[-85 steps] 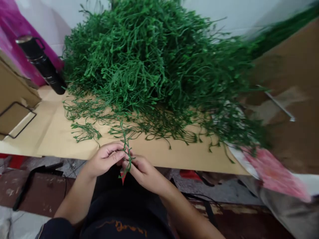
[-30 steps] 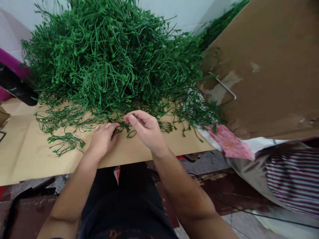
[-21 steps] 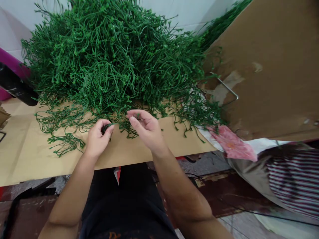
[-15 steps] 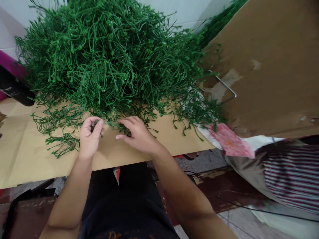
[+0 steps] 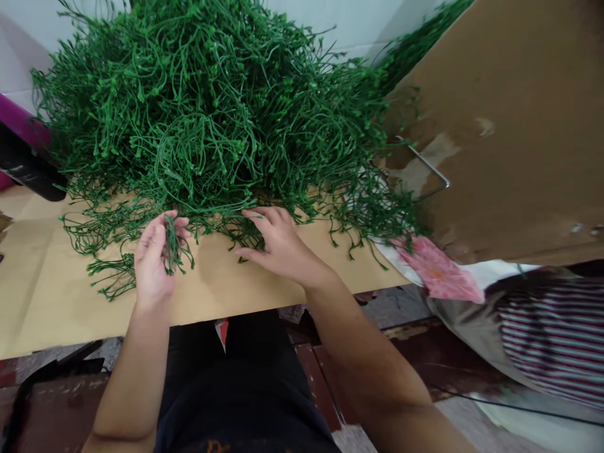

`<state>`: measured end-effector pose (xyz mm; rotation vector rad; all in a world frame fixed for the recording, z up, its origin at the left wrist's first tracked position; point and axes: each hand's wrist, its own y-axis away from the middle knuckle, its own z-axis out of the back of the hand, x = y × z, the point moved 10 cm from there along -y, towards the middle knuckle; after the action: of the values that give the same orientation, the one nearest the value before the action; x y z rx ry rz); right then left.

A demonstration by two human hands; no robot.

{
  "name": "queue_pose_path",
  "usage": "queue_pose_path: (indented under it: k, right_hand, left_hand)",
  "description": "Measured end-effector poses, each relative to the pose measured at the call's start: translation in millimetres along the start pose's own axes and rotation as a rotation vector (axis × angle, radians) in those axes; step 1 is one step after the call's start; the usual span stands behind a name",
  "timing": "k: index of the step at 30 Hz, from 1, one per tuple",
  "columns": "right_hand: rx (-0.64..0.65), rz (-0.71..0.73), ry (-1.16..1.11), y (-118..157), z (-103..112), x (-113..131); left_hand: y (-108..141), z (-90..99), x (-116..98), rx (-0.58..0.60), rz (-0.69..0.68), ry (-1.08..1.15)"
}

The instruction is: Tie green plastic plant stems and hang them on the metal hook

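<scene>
A large heap of thin green stems with small budded tips, which look like artificial plant sprigs [image 5: 198, 113], rises along the back of the table. My left hand [image 5: 155, 251] is curled around a small bunch of green stems [image 5: 173, 245], whose ends dangle over the fingers. To its right, at the heap's front edge, my right hand [image 5: 278, 242] has its thumb and fingers apart. Its fingertips are beside loose stems, and I see nothing gripped in it. A small separate cluster of stems [image 5: 116, 275] lies left of my left hand.
Brown paper or cardboard [image 5: 207, 283] covers the tabletop. A big cardboard sheet [image 5: 509, 126] leans at the right, with a bent metal wire [image 5: 431, 165] before it. Pink cloth [image 5: 438, 269] and striped fabric [image 5: 557, 333] are lower right. A black object [image 5: 28, 167] stands at the left.
My left hand has moved left and turned, bringing the bunch of stems into view. My right hand has shifted right, so the two hands are farther apart.
</scene>
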<state>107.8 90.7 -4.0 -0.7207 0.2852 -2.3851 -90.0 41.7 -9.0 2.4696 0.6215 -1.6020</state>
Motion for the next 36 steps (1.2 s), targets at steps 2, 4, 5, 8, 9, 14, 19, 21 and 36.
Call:
queue_pose_path:
  k: [2,4,5,8,9,14,19,21,36]
  right_hand:
    - [-0.065,0.033,-0.005,1.2,10.0,15.8]
    - [-0.146,0.047,-0.025,2.7,23.1,32.1]
    - [-0.176,0.055,-0.049,3.1,28.5,40.3]
    - [-0.224,0.079,-0.147,1.4,38.0,58.3]
    - [-0.241,0.076,-0.165,0.0,39.7,59.7]
    - [-0.324,-0.046,-0.007,-9.4,35.4,31.3]
    - [-0.219,-0.109,0.028,-16.1,19.3,2.1]
    - [-0.269,-0.103,-0.036,-15.8,27.2,3.1]
    - [-0.021,0.019,0.086,-8.8,-15.3,4.2]
  left_hand:
    - [1.0,-6.5,4.4,0.061,0.014,-0.091]
    - [2.1,-12.7,9.0,0.118,0.021,-0.191]
    - [2.7,-16.0,11.1,0.151,0.020,-0.230]
    - [4.4,-22.7,14.5,0.222,0.002,-0.280]
    - [4.9,-23.0,14.5,0.226,-0.007,-0.285]
    - [10.1,-25.2,8.5,0.249,-0.057,-0.318]
    - [14.7,-32.9,9.3,0.373,-0.069,-0.322]
    - [14.8,-34.9,14.0,0.407,-0.030,-0.318]
    - [3.8,-15.8,12.7,0.118,0.173,0.099]
